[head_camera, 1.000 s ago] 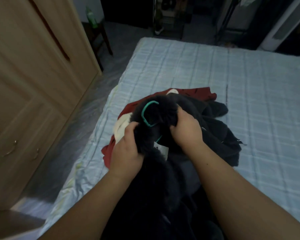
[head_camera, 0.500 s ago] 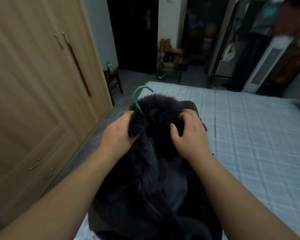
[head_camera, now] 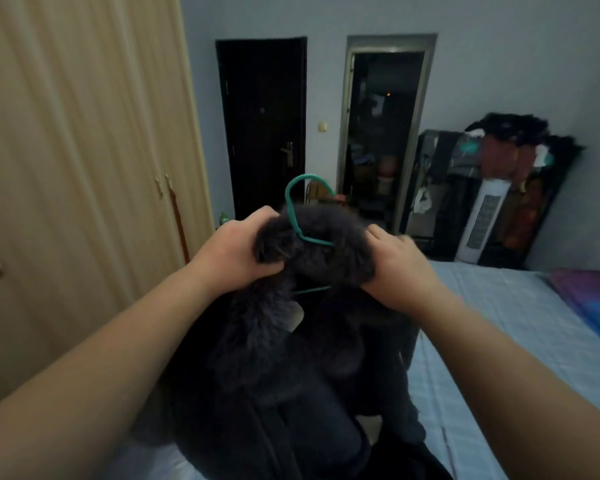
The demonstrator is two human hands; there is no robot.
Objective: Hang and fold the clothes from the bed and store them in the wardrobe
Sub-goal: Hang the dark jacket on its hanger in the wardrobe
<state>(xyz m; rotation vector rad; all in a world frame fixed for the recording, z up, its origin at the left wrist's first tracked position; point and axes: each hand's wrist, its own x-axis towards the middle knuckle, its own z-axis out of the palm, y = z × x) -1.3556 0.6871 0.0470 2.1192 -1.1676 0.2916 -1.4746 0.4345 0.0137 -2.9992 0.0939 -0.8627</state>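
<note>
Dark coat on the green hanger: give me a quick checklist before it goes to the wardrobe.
1. Left hand grips the dark furry coat at the collar: ok.
2. Right hand grips the collar's other side: ok.
3. Green hanger hook pokes up free above the collar: ok.
4. Hanger arms seated in both shoulders: cannot tell, the fabric hides them.
5. Coat lifted off the bed: cannot tell, its lower part runs out of view.
6. Wardrobe doors open to take it: not ok, the doors in view are closed.
</note>
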